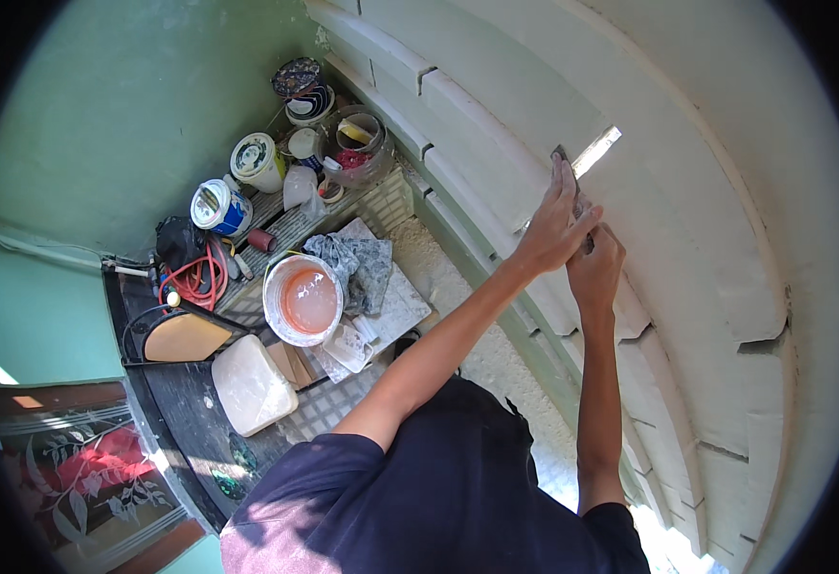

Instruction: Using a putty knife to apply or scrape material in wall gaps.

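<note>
My right hand (595, 256) is closed round the handle of a wide, flat scraper (593, 153), whose long blade lies slanted against the pale, stepped wall panel (687, 230). My left hand (555, 230) is just beside it, fingers pressed together along the blade's back and holding it. One end of the blade shines white above my fingers; much of the middle is hidden behind both hands. Pale raised strips with short gaps run along the panel below and beside the blade.
At the left, a white bucket of pinkish liquid (306, 298), a grey rag (367, 277), paint tubs (257, 163), a pale pad (252, 385) and a coiled red hose (194, 268) crowd a ledge by the green wall (94, 115). A narrow rough floor (467, 344) runs below the panel.
</note>
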Demonstrator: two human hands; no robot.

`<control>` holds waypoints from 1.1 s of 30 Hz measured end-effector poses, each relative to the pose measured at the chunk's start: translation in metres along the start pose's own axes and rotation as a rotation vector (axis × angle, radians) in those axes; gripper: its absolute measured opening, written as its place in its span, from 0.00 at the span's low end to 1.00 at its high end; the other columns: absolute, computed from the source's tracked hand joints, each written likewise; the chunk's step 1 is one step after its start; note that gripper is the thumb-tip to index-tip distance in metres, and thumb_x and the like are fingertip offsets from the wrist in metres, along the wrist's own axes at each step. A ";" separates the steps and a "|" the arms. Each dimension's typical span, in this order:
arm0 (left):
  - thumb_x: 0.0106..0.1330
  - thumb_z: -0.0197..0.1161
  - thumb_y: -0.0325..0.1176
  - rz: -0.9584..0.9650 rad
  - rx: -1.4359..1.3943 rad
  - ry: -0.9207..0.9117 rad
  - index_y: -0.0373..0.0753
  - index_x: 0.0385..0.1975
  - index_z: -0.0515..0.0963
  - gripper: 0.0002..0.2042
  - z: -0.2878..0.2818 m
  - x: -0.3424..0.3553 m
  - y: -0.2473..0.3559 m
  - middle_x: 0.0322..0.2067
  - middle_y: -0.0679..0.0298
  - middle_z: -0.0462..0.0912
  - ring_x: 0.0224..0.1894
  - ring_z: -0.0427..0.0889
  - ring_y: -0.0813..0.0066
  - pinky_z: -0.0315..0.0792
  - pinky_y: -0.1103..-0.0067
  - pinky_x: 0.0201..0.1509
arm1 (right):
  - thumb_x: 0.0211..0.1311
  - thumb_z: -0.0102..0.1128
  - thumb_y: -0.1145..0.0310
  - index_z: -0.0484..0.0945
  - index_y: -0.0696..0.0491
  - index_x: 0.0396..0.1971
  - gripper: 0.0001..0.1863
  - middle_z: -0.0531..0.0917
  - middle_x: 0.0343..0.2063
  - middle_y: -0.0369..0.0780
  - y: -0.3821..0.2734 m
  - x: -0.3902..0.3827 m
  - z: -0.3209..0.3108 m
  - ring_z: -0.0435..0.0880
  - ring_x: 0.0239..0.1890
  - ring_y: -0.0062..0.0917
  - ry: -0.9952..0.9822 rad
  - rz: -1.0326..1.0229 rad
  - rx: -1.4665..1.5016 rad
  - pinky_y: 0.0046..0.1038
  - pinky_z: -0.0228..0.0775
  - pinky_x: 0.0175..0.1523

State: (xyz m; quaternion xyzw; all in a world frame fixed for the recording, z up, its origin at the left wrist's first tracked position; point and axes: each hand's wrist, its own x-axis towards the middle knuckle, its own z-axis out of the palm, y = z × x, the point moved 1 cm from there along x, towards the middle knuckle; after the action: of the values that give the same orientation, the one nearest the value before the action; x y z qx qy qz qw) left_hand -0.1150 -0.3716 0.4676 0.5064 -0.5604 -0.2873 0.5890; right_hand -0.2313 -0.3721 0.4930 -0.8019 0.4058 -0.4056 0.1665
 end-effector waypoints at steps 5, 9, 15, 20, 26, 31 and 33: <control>0.71 0.54 0.51 -0.017 0.069 -0.004 0.18 0.70 0.38 0.46 0.004 -0.010 0.006 0.73 0.31 0.34 0.77 0.38 0.42 0.43 0.66 0.78 | 0.58 0.59 0.77 0.82 0.63 0.46 0.15 0.85 0.36 0.55 0.005 -0.007 0.004 0.86 0.38 0.49 0.034 -0.035 0.008 0.40 0.76 0.44; 0.71 0.56 0.51 -0.012 0.085 0.004 0.17 0.70 0.37 0.47 -0.001 0.007 -0.002 0.72 0.30 0.34 0.77 0.36 0.40 0.42 0.66 0.78 | 0.58 0.59 0.77 0.82 0.63 0.47 0.16 0.85 0.39 0.54 0.008 -0.001 0.010 0.86 0.41 0.49 0.057 -0.085 -0.030 0.40 0.77 0.46; 0.70 0.58 0.51 -0.032 0.080 -0.027 0.17 0.70 0.36 0.49 0.009 -0.007 -0.002 0.73 0.31 0.32 0.77 0.35 0.40 0.42 0.65 0.78 | 0.57 0.60 0.76 0.82 0.63 0.46 0.16 0.85 0.36 0.56 0.009 -0.004 0.010 0.85 0.40 0.50 0.093 -0.072 0.052 0.42 0.76 0.46; 0.69 0.59 0.49 -0.027 0.039 0.056 0.17 0.70 0.36 0.49 -0.012 0.017 -0.007 0.73 0.31 0.32 0.77 0.35 0.40 0.41 0.67 0.78 | 0.57 0.60 0.76 0.82 0.62 0.47 0.17 0.85 0.39 0.54 0.009 0.012 0.024 0.85 0.43 0.49 -0.090 0.021 -0.050 0.39 0.76 0.49; 0.71 0.55 0.53 -0.027 0.084 -0.027 0.17 0.70 0.34 0.49 0.004 -0.007 0.000 0.72 0.30 0.33 0.77 0.33 0.42 0.39 0.65 0.79 | 0.57 0.61 0.76 0.82 0.63 0.47 0.17 0.85 0.40 0.54 0.005 -0.005 0.011 0.85 0.44 0.48 0.074 -0.037 0.054 0.39 0.76 0.49; 0.70 0.56 0.53 -0.045 0.065 -0.041 0.17 0.70 0.35 0.49 0.001 -0.002 0.002 0.72 0.29 0.32 0.77 0.34 0.40 0.38 0.65 0.79 | 0.57 0.61 0.76 0.81 0.62 0.49 0.18 0.85 0.41 0.54 0.008 -0.004 0.006 0.85 0.44 0.48 -0.013 0.021 0.011 0.40 0.76 0.50; 0.70 0.56 0.53 -0.017 0.067 -0.024 0.16 0.69 0.36 0.49 0.001 0.000 0.004 0.72 0.29 0.32 0.77 0.34 0.40 0.38 0.65 0.79 | 0.57 0.61 0.77 0.81 0.62 0.48 0.18 0.85 0.40 0.54 0.006 -0.001 0.006 0.85 0.44 0.49 0.019 -0.022 0.008 0.40 0.76 0.49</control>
State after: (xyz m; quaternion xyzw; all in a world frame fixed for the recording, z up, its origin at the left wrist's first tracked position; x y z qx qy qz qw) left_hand -0.1170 -0.3709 0.4708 0.5269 -0.5726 -0.2795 0.5625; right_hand -0.2301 -0.3758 0.4853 -0.8018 0.3969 -0.4165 0.1615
